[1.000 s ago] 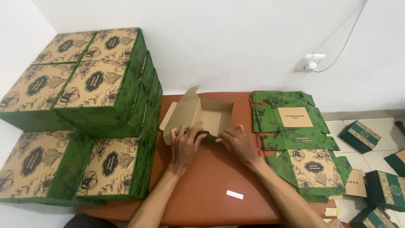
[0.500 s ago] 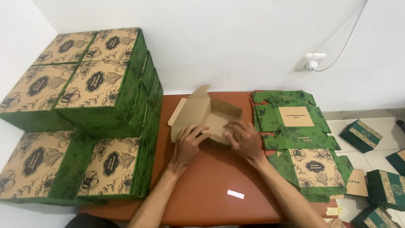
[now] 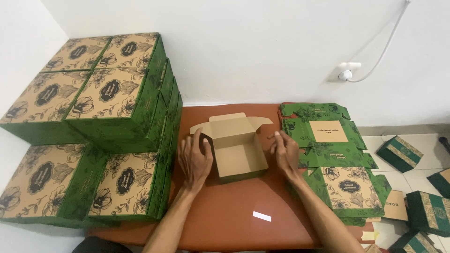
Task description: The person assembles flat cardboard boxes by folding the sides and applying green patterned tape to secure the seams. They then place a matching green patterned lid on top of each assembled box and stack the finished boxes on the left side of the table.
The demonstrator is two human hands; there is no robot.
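An open cardboard box [image 3: 239, 152], brown inside and green outside, stands upright on the brown table [image 3: 234, 215] with its lid flap raised at the back. My left hand [image 3: 194, 159] rests against the box's left wall, fingers pointing up. To the right of the box, my right hand [image 3: 285, 151] hovers with fingers spread, a small gap apart from its right wall. Neither hand grips anything.
Stacks of finished green and brown floral boxes [image 3: 93, 131] fill the left side. A pile of flat unfolded box blanks [image 3: 328, 150] lies on the right. A small white slip [image 3: 261, 216] lies near the table's front. More green boxes [image 3: 412, 187] sit on the floor at right.
The box was tipped on its side between both hands; now it stands upright and open, and my right hand has come off it.
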